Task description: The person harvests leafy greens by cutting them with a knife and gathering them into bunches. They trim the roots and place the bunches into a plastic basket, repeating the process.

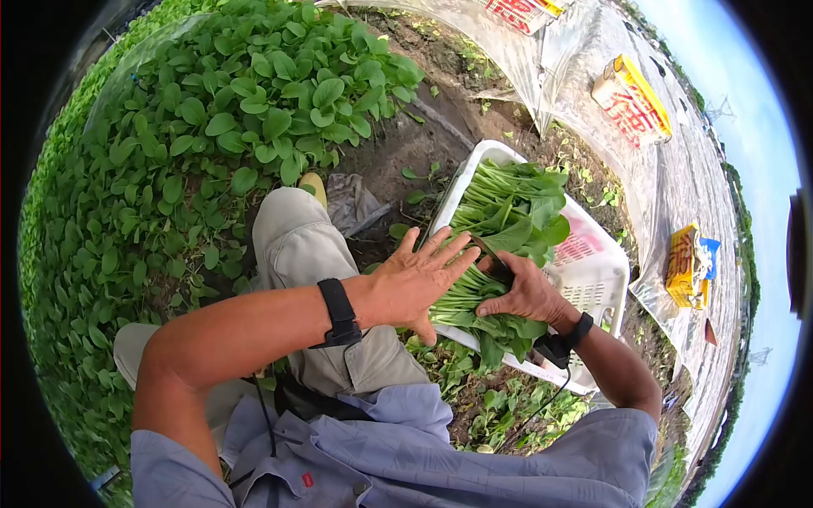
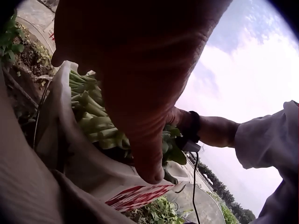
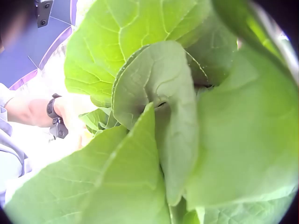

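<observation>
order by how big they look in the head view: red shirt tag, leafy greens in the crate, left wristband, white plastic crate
Largest to smallest:
1. white plastic crate
2. leafy greens in it
3. left wristband
4. red shirt tag

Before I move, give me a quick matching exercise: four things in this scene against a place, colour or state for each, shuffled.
Column one
1. Crate
2. Left hand
3. Left wristband
4. Bunched greens

Column two
A. Fingers spread apart
B. Lying in the crate
C. White
D. Black

Right pairs: 1-C, 2-A, 3-D, 4-B.
</observation>
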Demonstrator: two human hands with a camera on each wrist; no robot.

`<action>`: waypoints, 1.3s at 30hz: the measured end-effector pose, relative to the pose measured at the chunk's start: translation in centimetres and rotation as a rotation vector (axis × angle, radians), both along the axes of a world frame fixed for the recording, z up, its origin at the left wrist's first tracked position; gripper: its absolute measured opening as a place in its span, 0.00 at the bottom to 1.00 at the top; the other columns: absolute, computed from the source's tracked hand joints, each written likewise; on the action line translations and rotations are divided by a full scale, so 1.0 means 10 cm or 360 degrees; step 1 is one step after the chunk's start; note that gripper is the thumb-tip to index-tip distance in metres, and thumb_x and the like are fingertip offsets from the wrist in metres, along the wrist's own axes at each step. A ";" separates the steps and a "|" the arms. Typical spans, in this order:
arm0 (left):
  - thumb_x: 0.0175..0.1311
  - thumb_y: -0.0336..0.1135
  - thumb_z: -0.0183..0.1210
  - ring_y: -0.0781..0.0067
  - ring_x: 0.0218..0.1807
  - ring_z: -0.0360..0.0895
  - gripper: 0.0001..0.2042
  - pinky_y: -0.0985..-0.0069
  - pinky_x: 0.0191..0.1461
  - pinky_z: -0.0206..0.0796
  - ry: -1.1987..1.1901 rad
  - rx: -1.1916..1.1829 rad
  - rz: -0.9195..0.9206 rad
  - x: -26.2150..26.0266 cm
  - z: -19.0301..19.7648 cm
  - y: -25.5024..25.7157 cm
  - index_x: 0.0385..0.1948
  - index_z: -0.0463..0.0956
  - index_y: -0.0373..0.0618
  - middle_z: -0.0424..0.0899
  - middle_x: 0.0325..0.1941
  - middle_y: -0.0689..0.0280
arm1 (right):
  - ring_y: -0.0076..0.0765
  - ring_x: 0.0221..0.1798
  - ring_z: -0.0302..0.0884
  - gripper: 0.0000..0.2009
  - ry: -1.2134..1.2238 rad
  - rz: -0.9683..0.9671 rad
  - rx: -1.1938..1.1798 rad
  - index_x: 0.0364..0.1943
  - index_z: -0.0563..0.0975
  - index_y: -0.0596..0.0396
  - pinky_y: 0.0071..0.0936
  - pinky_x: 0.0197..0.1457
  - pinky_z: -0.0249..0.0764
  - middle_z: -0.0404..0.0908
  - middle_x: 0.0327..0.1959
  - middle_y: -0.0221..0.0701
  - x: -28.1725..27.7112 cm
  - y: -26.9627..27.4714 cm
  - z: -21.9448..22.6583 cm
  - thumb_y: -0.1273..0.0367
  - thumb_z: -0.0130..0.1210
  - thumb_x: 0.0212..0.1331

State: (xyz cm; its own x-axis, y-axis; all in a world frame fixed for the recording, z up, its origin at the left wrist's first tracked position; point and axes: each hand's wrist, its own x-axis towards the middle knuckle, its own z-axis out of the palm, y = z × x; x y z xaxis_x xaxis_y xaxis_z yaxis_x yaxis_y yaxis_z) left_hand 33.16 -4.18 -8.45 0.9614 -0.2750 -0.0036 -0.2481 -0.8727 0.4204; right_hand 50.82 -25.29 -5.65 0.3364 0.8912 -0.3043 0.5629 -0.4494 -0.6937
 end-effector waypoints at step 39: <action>0.62 0.75 0.54 0.50 0.64 0.70 0.42 0.31 0.76 0.40 0.0252 0.0981 -0.0097 0.43 -0.11 -0.56 0.59 0.82 0.42 0.77 0.53 0.59 | 0.49 0.44 0.82 0.24 -0.0779 -0.0172 0.0659 0.51 0.82 0.58 0.40 0.49 0.79 0.82 0.47 0.43 -0.21 -0.19 -0.04 0.58 0.75 0.55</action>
State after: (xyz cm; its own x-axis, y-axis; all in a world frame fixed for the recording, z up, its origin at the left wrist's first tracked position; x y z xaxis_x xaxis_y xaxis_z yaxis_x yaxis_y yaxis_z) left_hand 37.46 -9.80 -9.51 0.9190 -0.2314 -0.3192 -0.2810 -0.9523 -0.1188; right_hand 48.76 -27.17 -6.01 0.4432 0.8553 0.2682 0.8246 -0.2717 -0.4963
